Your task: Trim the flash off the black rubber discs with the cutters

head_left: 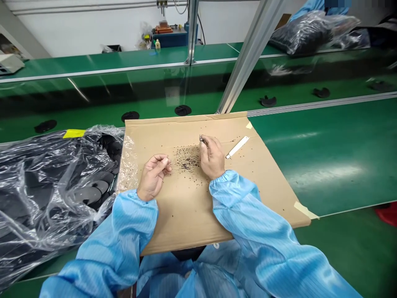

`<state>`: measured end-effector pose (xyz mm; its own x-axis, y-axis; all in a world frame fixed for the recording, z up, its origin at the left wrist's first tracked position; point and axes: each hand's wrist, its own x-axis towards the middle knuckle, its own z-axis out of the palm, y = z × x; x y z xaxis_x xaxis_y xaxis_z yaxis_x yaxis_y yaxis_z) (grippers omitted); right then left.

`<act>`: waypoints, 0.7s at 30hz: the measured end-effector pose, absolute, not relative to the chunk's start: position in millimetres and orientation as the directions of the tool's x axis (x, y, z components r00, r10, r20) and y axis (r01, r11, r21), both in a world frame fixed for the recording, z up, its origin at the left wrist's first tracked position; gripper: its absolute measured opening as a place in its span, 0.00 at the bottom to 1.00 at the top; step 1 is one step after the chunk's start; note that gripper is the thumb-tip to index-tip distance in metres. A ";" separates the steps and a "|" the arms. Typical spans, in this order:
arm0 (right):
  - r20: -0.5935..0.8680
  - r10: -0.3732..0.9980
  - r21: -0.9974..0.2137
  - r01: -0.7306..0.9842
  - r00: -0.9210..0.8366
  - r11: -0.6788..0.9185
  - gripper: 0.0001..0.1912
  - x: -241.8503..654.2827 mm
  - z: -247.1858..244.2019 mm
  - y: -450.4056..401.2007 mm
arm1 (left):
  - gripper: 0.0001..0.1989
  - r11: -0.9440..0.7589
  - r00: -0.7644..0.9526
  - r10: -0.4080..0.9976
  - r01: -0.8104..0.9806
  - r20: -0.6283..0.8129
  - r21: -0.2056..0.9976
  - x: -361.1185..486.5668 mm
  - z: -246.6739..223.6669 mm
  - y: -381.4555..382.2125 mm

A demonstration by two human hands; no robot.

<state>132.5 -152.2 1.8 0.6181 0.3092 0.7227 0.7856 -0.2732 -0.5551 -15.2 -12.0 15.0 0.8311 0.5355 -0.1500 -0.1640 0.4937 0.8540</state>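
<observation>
My left hand (154,176) is over the left part of a brown cardboard sheet (192,219), thumb and fingertips pinched together; anything between them is too small to make out. My right hand (212,157) is closed, with a small dark metallic piece (201,139) between thumb and forefinger. Between the two hands, many tiny black bits (187,162) lie scattered on the cardboard. A white strip-shaped tool (237,147), perhaps a knife, lies to the right of my right hand.
Clear plastic bags of black flat parts (56,186) lie at the left. Black discs (182,110) sit on the green conveyor (155,107) beyond the cardboard. A metal post (251,54) rises behind its right corner. Tape (305,210) holds its right edge.
</observation>
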 end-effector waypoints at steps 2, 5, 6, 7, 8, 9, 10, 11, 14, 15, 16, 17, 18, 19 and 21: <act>0.722 0.302 -0.558 0.782 0.623 -0.278 0.14 132.6 1.3 -152.2 | 0.13 0.473 0.827 0.544 -0.164 -0.140 0.866 -15.6 14.6 -12.8; 0.721 0.292 -0.566 0.777 0.629 -0.275 0.14 131.8 2.1 -152.4 | 0.14 0.453 0.827 0.546 -0.160 -0.131 0.877 -16.8 15.5 -13.9; 0.719 0.290 -0.569 0.775 0.631 -0.275 0.14 131.3 2.6 -152.4 | 0.15 0.451 0.829 0.544 -0.158 -0.130 0.879 -17.2 16.2 -14.1; 0.716 0.290 -0.572 0.771 0.636 -0.278 0.14 130.7 3.2 -152.5 | 0.15 0.451 0.830 0.543 -0.156 -0.131 0.879 -17.5 16.9 -14.2; 0.709 0.293 -0.577 0.766 0.642 -0.283 0.14 130.1 3.9 -152.5 | 0.16 0.454 0.830 0.541 -0.154 -0.133 0.878 -17.6 17.6 -14.2; 0.700 0.299 -0.582 0.760 0.649 -0.287 0.14 129.6 4.5 -152.6 | 0.16 0.458 0.832 0.538 -0.153 -0.137 0.875 -17.7 18.3 -14.1; 0.690 0.306 -0.589 0.754 0.656 -0.290 0.14 129.1 5.0 -152.7 | 0.16 0.465 0.832 0.536 -0.152 -0.141 0.872 -17.5 18.8 -14.0; 0.681 0.313 -0.595 0.749 0.662 -0.290 0.14 128.7 5.4 -152.7 | 0.17 0.471 0.833 0.533 -0.150 -0.146 0.869 -17.3 19.2 -13.9; 0.665 0.331 -0.605 0.743 0.669 -0.287 0.15 128.1 5.8 -152.9 | 0.17 0.486 0.841 0.518 -0.137 -0.158 0.863 -16.7 19.3 -13.9; 0.664 0.337 -0.603 0.744 0.668 -0.287 0.15 128.0 5.7 -152.9 | 0.16 0.491 0.842 0.513 -0.133 -0.163 0.861 -16.6 19.1 -13.9; 0.664 0.342 -0.599 0.747 0.665 -0.289 0.15 127.9 5.6 -152.9 | 0.16 0.496 0.843 0.511 -0.130 -0.168 0.858 -16.7 18.8 -13.8; 0.665 0.346 -0.594 0.749 0.662 -0.293 0.15 127.8 5.4 -152.9 | 0.16 0.501 0.843 0.510 -0.128 -0.173 0.856 -16.9 18.5 -13.8; 0.666 0.349 -0.587 0.752 0.659 -0.299 0.15 127.6 5.1 -152.9 | 0.16 0.506 0.842 0.510 -0.127 -0.177 0.853 -17.2 18.1 -13.7; 0.667 0.354 -0.580 0.755 0.656 -0.306 0.15 127.3 4.7 -152.8 | 0.15 0.512 0.841 0.510 -0.128 -0.181 0.849 -17.5 17.8 -13.6; 0.667 0.363 -0.570 0.759 0.651 -0.314 0.15 126.7 4.0 -152.7 | 0.15 0.524 0.841 0.508 -0.131 -0.186 0.842 -18.2 17.2 -13.2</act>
